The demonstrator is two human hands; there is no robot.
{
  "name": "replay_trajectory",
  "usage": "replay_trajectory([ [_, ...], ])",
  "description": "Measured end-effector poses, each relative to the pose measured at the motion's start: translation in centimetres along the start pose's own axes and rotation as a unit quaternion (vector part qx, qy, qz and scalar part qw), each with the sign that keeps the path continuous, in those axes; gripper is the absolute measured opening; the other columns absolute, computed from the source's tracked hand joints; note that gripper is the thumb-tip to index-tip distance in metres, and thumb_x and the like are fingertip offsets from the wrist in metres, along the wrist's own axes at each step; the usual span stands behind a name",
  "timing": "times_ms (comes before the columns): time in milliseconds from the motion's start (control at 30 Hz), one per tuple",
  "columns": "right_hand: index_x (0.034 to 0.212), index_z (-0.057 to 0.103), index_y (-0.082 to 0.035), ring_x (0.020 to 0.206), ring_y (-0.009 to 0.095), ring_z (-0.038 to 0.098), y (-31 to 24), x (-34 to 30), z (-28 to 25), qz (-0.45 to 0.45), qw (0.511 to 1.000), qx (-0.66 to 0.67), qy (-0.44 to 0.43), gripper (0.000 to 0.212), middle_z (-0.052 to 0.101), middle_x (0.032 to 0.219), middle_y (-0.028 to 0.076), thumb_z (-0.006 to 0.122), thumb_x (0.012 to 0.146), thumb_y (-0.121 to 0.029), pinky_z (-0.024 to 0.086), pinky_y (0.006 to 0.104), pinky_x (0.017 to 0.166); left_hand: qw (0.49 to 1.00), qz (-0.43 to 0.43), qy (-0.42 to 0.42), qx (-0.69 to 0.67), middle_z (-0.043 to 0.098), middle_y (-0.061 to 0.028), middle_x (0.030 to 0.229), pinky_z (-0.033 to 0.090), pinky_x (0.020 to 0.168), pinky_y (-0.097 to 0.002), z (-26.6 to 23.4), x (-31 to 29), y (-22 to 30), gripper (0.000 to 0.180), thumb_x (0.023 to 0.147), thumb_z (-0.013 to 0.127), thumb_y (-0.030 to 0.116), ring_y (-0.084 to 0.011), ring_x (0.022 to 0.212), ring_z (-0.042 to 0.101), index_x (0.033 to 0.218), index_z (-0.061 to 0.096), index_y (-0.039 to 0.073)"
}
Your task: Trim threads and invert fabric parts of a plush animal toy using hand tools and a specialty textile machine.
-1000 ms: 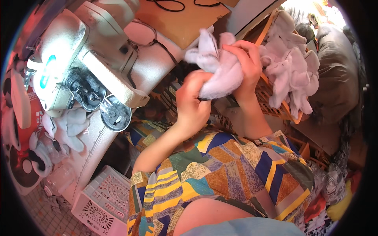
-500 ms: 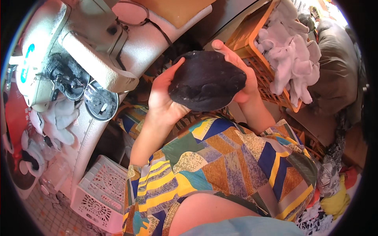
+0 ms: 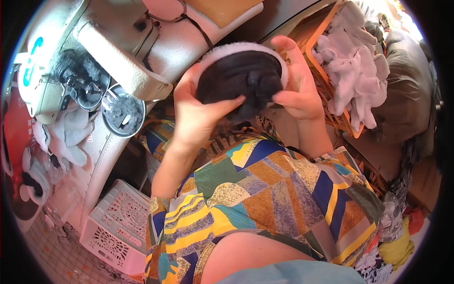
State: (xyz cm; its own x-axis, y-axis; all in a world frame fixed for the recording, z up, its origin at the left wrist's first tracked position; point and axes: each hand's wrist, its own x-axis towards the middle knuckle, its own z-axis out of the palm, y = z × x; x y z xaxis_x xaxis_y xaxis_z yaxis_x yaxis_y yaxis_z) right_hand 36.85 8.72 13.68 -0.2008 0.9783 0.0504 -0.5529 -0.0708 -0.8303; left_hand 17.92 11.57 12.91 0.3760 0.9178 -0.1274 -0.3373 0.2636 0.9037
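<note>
Between both hands, above my lap, I hold a rounded black cloth piece [image 3: 227, 78] with a fluffy white rim along its far edge. It looks like a small cap, but its exact kind is unclear. My left hand [image 3: 196, 102] grips its left side, thumb pressed onto the black cloth and fingers behind. At its right side is my right hand [image 3: 300, 85], thumb on the cloth's lower right edge and index finger raised apart. That hand's remaining fingers are mostly hidden behind the piece.
To the left stands a pale sewing machine [image 3: 118, 66] with a round lint-filled dish [image 3: 124, 116] on its table. White fluffy pieces [image 3: 68, 135] lie near it. A white plastic basket [image 3: 123, 217] sits below. At right, an orange crate [image 3: 309, 47] holds many white fluffy pieces.
The black piece has tilted so its fluffy white rim shows at the top. Both thumbs have come round onto the near face, where the cloth is now creased.
</note>
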Motion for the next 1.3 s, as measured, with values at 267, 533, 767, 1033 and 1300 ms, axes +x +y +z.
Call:
replay_trajectory([
  [267,0.086,0.06,-0.004,0.071,0.022,0.056,2.6,1.8,0.4,-0.378,0.661,-0.633,0.141,0.027,0.056,0.077,0.009,0.069,0.061,-0.005,0.045,0.0308,0.061,0.672,0.515,0.107,0.521,0.055,-0.0053,0.096,0.035,0.081,-0.0389,0.9,2.3,-4.9,0.039,0.048,0.074,0.017,-0.028,0.091,0.05,0.079,0.053,0.007],
  [533,0.093,0.061,-0.004,0.058,0.019,0.051,3.0,3.7,-0.6,-0.4,0.651,-0.609,0.213,0.036,0.054,0.071,0.006,0.07,0.058,-0.001,0.04,0.0268,0.051,0.772,0.433,0.014,0.465,0.053,-0.0087,0.079,0.033,0.077,-0.0387,2.6,2.2,-4.3,0.038,0.046,0.069,0.01,-0.0274,0.078,0.053,0.078,0.049,0.006],
  [767,0.111,0.059,-0.008,0.066,0.011,0.052,1.6,4.0,-1.6,-0.347,0.663,-0.652,0.123,0.049,0.061,0.077,0.002,0.068,0.064,0.002,0.041,0.0238,0.063,0.743,0.4,0.073,0.531,0.054,-0.0047,0.08,0.032,0.076,-0.0368,1.2,1.9,-3.3,0.038,0.045,0.066,0.009,-0.0251,0.081,0.053,0.081,0.055,0.009],
  [1033,0.139,0.03,-0.004,0.121,0.015,0.042,3.2,0.7,-1.0,0.134,0.987,0.056,-0.074,0.085,0.043,0.133,0.008,0.077,0.069,-0.015,0.031,0.0296,0.103,0.929,0.196,-0.004,0.314,0.062,-0.0093,0.072,0.046,0.064,-0.0273,-1.5,4.6,-5.1,0.029,0.062,0.057,-0.006,-0.0173,0.068,0.06,0.09,0.058,0.001],
  [1300,0.12,0.043,-0.002,0.093,0.017,0.059,3.5,1.4,-1.9,0.006,0.987,-0.128,0.098,0.056,0.06,0.106,0.011,0.067,0.071,0.004,0.048,0.0281,0.081,0.781,0.306,0.103,0.534,0.057,-0.009,0.068,0.036,0.062,-0.036,-0.3,2.2,-4.0,0.021,0.057,0.064,0.01,-0.0276,0.064,0.053,0.078,0.063,0.009],
])
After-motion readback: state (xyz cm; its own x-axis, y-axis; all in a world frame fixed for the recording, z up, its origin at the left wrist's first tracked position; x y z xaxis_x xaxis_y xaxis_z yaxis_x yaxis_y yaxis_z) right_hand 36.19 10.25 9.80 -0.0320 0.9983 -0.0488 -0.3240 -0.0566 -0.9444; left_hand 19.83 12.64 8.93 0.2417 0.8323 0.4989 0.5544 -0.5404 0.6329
